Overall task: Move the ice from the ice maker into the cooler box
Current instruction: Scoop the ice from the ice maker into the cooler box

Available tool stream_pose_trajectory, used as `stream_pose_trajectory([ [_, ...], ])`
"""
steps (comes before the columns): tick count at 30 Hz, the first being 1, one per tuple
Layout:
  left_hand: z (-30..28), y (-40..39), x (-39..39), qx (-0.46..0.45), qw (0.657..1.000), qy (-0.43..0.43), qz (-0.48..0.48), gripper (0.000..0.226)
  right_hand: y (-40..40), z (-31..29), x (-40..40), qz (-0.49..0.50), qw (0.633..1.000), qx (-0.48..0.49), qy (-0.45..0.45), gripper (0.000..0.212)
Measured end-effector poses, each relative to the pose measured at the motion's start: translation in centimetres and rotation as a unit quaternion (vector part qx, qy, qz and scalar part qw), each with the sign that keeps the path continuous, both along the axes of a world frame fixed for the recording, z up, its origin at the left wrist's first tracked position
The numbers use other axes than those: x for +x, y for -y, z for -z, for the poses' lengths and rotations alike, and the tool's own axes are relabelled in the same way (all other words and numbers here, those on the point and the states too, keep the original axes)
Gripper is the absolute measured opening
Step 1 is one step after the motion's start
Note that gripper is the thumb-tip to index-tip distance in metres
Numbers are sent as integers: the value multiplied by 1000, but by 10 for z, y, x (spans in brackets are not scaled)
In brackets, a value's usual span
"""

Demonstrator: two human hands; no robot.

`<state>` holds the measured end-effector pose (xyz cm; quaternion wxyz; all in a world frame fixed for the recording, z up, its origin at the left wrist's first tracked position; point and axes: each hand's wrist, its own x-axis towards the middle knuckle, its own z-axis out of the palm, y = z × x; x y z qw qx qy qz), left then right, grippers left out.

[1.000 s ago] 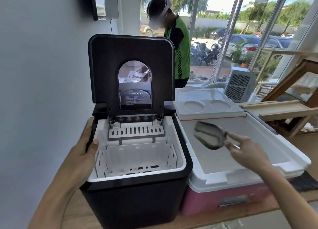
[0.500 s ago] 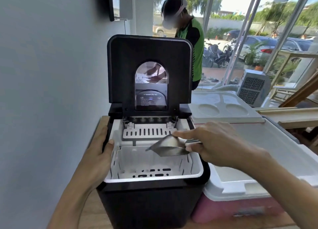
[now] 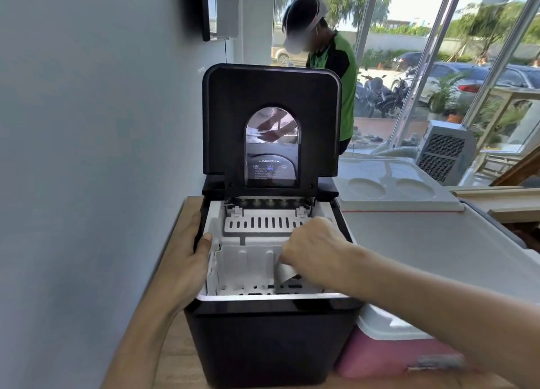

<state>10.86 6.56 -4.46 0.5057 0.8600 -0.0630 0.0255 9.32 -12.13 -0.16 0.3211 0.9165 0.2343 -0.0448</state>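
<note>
Left hand point(image 3: 187, 260) flat against ice maker point(image 3: 271, 339) at 9 o'clock, right hand point(image 3: 315, 248) gripping scoop point(image 3: 285, 271) inside basket point(image 3: 245, 264), raised lid point(image 3: 271, 93) at 12, cooler point(image 3: 409, 242) at 3.

Open ice maker point(image 3: 271, 339), seemingly iceless
</note>
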Motion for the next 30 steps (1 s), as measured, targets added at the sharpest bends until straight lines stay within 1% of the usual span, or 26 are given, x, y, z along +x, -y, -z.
stream_pose_trajectory([
  [2,0,0,0,-1,1000,-3,-2,49,4,-10,5,1,1000,19,-15,26],
  [5,2,-1,1,5,1000,-8,-6,50,5,-25,8,15,999,51,-12,28],
  [9,4,-2,2,8,1000,-14,-9,51,-6,-40,6,43,999,26,-3,6],
  [11,4,-3,2,10,1000,-6,-7,51,-14,-41,6,60,998,-11,-18,13],
  [13,3,-2,1,0,1000,-11,-11,50,-25,-39,8,73,995,-52,-34,14],
  [15,3,-1,1,-7,1000,-14,-11,50,-36,-34,12,92,991,-77,-52,23],
  [19,5,-2,3,0,1000,-1,-4,51,-53,-29,20,151,978,-102,-104,15],
  [21,6,-3,3,-1,1000,0,-4,51,-57,-24,23,172,972,-113,-117,21],
  [24,7,-4,5,-2,1000,-5,-6,51,-59,-16,26,199,966,-108,-126,14],
  [26,10,-5,7,-2,1000,-9,-6,51,-60,-15,26,189,967,-105,-136,10],
  [29,11,-6,8,-1,1000,-11,-11,51,-59,-12,31,145,974,-105,-135,16],
  [30,12,-6,8,-1,1000,-11,-11,51,-59,-12,34,136,975,-110,-137,14],
])
